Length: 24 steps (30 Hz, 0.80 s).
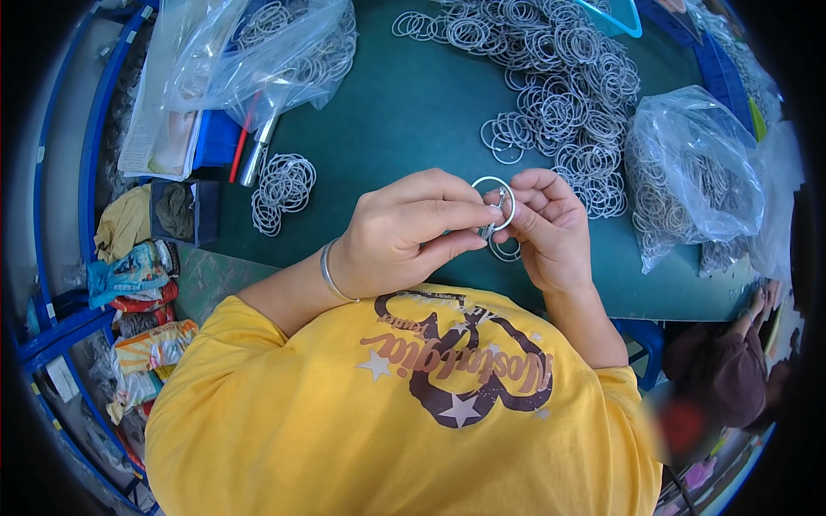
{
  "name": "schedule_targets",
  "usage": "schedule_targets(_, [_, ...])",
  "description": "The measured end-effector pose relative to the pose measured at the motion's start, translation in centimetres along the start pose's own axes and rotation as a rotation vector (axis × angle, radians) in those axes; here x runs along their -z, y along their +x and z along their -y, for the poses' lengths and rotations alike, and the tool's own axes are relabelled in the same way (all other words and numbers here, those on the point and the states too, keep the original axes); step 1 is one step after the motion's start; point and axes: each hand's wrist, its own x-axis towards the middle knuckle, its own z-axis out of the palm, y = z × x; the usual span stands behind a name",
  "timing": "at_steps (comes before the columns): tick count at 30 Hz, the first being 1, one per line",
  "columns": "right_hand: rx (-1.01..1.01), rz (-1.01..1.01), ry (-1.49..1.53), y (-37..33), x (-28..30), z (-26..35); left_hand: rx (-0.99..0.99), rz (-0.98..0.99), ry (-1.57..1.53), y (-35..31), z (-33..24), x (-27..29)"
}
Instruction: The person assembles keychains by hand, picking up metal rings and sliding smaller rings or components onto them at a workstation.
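Note:
In front of my chest, both hands meet over a few thin metal rings. My left hand pinches them between thumb and fingertips from the left. From the other side my right hand grips the rings with thumb and bent fingers. One ring stands upright between the hands, and part of another hangs below the fingertips. A small metal piece shows inside the upper ring, too small to make out. Beyond my hands spreads a large heap of similar grey rings.
A smaller ring pile lies on the green table at left. Behind it are a red pen, a silver tool and a clear bag of rings. Another ring-filled bag stands at right. A person sits there.

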Motion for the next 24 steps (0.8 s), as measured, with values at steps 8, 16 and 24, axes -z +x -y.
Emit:
schedule_targets(8, [0.107, -0.149, -0.233, -0.2, -0.8, 0.6, -0.107, -0.163, 0.205, 1.7, 0.2, 3.7])
schedule_targets(16, [0.244, -0.205, -0.329, -1.3, 0.9, 1.7, 0.150, -0.352, 0.986, 4.6, 7.8, 16.7])
schedule_targets(24, [0.668, -0.006, -1.517, -0.5, 1.8, 0.4, 0.021, -0.138, 0.514, 2.7, 5.6, 6.9])
